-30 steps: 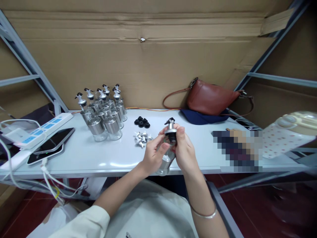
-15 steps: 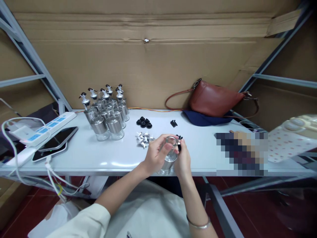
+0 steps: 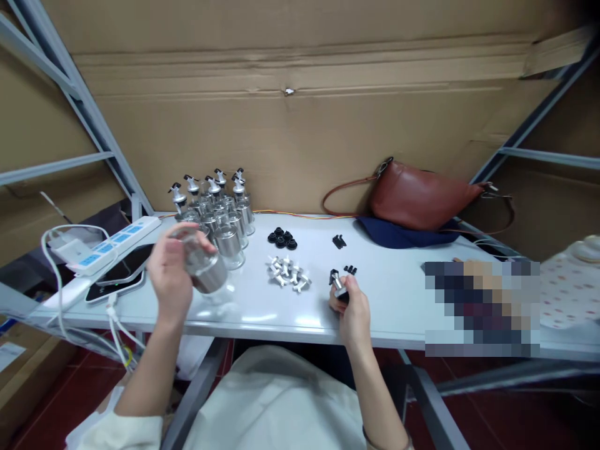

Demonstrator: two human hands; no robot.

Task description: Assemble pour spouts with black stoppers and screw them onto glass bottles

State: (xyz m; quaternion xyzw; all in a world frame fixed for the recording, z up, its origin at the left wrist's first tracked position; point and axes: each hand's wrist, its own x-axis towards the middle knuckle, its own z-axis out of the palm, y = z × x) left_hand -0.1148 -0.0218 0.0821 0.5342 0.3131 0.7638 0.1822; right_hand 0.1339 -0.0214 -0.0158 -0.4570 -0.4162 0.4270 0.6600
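My left hand is wrapped round a glass bottle with a steel band. The bottle is tilted, slightly blurred, and in front of a group of similar bottles, several of which have silver-and-black pourer tops. Near the table's front edge, my right hand grips a silver-and-black pourer top, its lower end partly hidden by the fingers. Silver spout pieces lie in a pile left of that hand. Behind them are black round stoppers. Small black levers lie just beyond my right hand.
More small black pieces lie farther back. A brown bag rests on dark blue cloth at the back right. A power strip and phones with cables occupy the left end. Cardboard walls the back.
My hands have moved apart. The left has carried the bottle left towards the grouped bottles, while the right stays near the front edge, now showing the pourer top in its grip. The view has shifted slightly.
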